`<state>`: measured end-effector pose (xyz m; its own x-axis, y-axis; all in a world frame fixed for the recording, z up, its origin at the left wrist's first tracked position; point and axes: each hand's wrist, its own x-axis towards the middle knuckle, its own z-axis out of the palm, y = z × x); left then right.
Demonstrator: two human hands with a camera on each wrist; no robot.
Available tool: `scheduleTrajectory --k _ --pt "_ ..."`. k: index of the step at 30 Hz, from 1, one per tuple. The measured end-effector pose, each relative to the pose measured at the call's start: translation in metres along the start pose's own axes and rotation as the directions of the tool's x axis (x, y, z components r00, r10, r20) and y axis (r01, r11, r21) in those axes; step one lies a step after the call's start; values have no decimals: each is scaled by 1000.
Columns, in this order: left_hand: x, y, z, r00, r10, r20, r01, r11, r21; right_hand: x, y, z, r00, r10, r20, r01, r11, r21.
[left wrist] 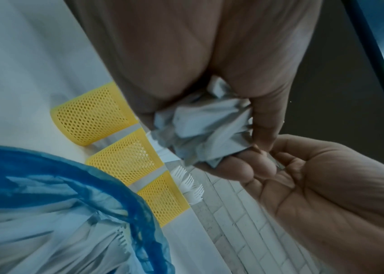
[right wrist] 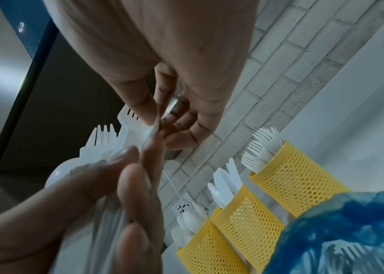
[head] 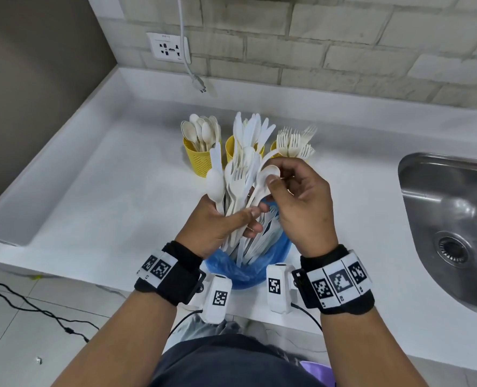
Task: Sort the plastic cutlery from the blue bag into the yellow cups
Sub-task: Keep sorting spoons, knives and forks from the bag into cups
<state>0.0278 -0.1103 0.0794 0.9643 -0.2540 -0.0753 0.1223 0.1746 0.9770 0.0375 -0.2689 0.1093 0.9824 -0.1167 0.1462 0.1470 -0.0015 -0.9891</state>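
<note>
Gripping a mixed bunch of cutlery (head: 236, 191) at frame centre, the left hand (head: 217, 227) holds it over the blue bag (head: 245, 270); the right hand (head: 301, 208) pinches one spoon (head: 268, 174). Behind stand three yellow cups (head: 199, 160).

Left wrist view: handle ends (left wrist: 205, 128) sit clenched in fingers, cups left.

Right wrist view: thumb and forefinger pinch the spoon's edge, bag at lower right.

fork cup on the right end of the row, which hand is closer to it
Right. The right hand, pinching a spoon, sits just in front of the fork cup. The left hand, gripping the mixed bundle, is farther left, in front of the other cups.
</note>
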Motion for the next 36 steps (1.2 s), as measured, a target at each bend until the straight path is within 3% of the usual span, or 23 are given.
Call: scheduleTrajectory --k 5,12,22,28,32,36 --pt "4 6 -15 999 -13 38 8 994 107 6 -5 8 999 -50 -12 50 999 15" --pt "6 21 -38 1000 -20 19 17 990 139 17 -15 16 985 -148 94 148 989 8" --pt "10 33 -64 1000 20 0 -20 991 136 20 -11 49 981 -135 138 142 989 -42" --pt "14 32 -77 999 53 3 -53 991 125 23 -14 66 981 -170 96 176 982 -65" --pt "17 33 -84 999 39 12 -40 993 110 29 -19 70 990 -127 65 129 991 -26" --pt "21 37 -91 999 46 13 -47 993 106 41 -22 73 989 -89 116 106 983 -150"
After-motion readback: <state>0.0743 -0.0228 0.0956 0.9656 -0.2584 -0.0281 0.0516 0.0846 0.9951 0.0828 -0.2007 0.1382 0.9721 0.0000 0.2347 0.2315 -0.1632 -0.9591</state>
